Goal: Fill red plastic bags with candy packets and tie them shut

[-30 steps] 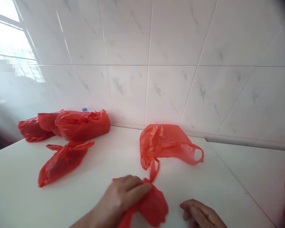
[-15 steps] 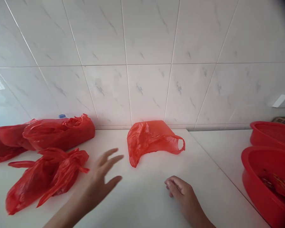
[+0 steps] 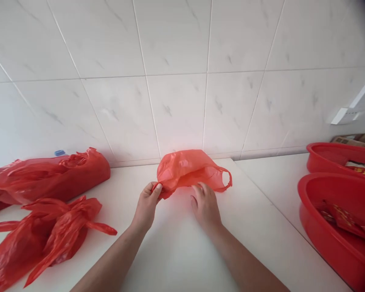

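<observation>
A thin red plastic bag [image 3: 185, 164] lies on the white table, its mouth facing me and a handle loop out to the right. My left hand [image 3: 146, 202] pinches the bag's left handle corner between thumb and fingers. At the front edge of the mouth is my right hand [image 3: 207, 205], its fingers bent and the thumb apart from them. The fingertips meet the bag's lower rim, and I see no firm grip there.
Left of my hands lie a knotted red bag [image 3: 48, 231] and a filled red bag [image 3: 57, 174], with a blue cap [image 3: 59, 153] behind. Two red basins, the near one [image 3: 310, 211] and far one [image 3: 314, 158], hold packets at right. A tiled wall [image 3: 176, 109] closes the back.
My left hand has moved right and closed on the bag's left corner. My right hand has moved forward and left to the bag's rim. The bag's mouth has lifted wider.
</observation>
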Motion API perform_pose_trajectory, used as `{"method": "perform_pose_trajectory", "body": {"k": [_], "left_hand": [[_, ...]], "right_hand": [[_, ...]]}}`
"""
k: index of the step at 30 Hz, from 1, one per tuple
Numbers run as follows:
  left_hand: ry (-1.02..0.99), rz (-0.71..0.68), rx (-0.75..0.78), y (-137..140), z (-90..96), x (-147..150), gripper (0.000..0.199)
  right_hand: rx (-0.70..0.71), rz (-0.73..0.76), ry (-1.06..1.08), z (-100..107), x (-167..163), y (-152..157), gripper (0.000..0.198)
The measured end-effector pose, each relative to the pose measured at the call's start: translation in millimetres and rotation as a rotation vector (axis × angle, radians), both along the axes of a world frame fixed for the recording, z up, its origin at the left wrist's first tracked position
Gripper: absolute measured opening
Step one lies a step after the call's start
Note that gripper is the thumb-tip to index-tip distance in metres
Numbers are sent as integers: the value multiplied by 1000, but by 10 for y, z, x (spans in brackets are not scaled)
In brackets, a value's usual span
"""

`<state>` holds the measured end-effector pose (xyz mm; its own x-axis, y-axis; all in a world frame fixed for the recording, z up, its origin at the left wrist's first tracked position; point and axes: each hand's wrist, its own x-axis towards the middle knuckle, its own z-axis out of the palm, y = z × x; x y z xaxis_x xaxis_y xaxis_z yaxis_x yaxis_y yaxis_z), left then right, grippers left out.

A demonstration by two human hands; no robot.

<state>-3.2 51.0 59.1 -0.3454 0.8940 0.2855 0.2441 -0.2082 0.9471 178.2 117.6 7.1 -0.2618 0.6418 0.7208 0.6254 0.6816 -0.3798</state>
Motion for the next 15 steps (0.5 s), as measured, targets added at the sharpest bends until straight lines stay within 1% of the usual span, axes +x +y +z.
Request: {"method": "perform_pose_trajectory", "body": {"k": [3,7,11,13,15], "left_hand": [[-87,-54,60,-49,111,78,28],[-89,-43,123,-79,166,138,25],[-19,-7,189,-146,117,181,24],[19,9,224,-190,67,212,27],[55,29,251,-225,15,237,28]], "right_hand": [[-9,-49,79,55,-62,166,30],[-53,-89,201,166,-105,314,33],[-123,-114,253,228,-76,393,36],[-196,-126,267,190,-35,454,33],[-304,-129,280,110,14,531,26]]}}
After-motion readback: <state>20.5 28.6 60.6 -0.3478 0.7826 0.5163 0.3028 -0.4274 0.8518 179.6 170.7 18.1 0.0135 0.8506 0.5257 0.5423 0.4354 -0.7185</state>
